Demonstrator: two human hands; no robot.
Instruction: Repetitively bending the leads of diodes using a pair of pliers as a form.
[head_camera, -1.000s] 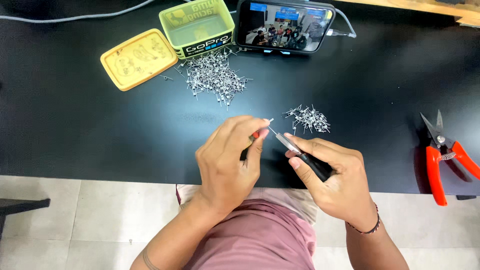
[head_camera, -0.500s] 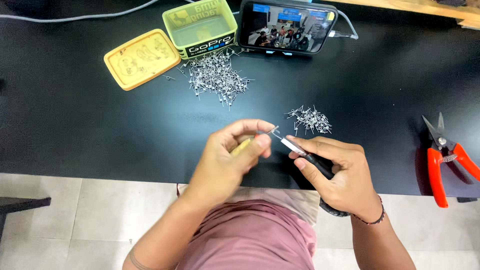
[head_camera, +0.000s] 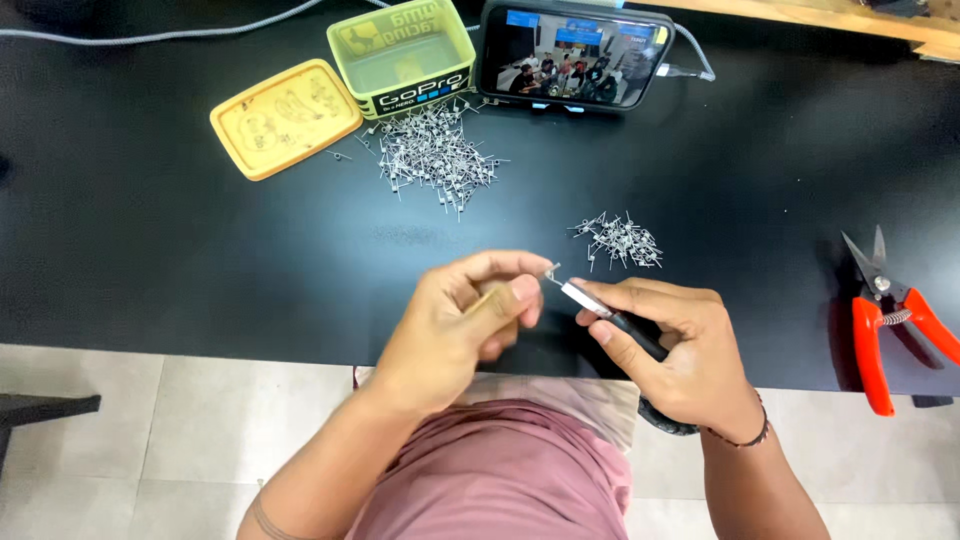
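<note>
- Head view: the person's left hand (head_camera: 460, 320) hovered above the near edge of the black table (head_camera: 150, 250), fingers curled in, thumb and forefinger pinched narrow around a small tan piece that was too hidden to name.
- The right hand (head_camera: 675, 345) sat just right of the left hand, closed around the dark handle of a slim metal-tipped tool (head_camera: 600, 308); the tool's bright tip pointed toward the left hand's fingertips.
- A tiny bent metal wire piece (head_camera: 552, 270) stood at the tool's tip, between the two hands; whether it touched the left fingers could not be told.
- A small heap of silver wire pieces (head_camera: 620, 240) lay on the table just beyond the right hand.
- A larger heap of silver wire pieces (head_camera: 435, 155) lay farther from the hands, well beyond the left hand.
- A green open plastic box (head_camera: 400, 55) stood just behind that larger heap, and its yellow flat lid (head_camera: 285, 118) lay beside the box, to its left.
- A dark smartphone with a lit screen (head_camera: 575, 55) stood propped on its side right of the green box.
- Orange-handled metal snips (head_camera: 890, 320) lay on the table well right of the right hand.
</note>
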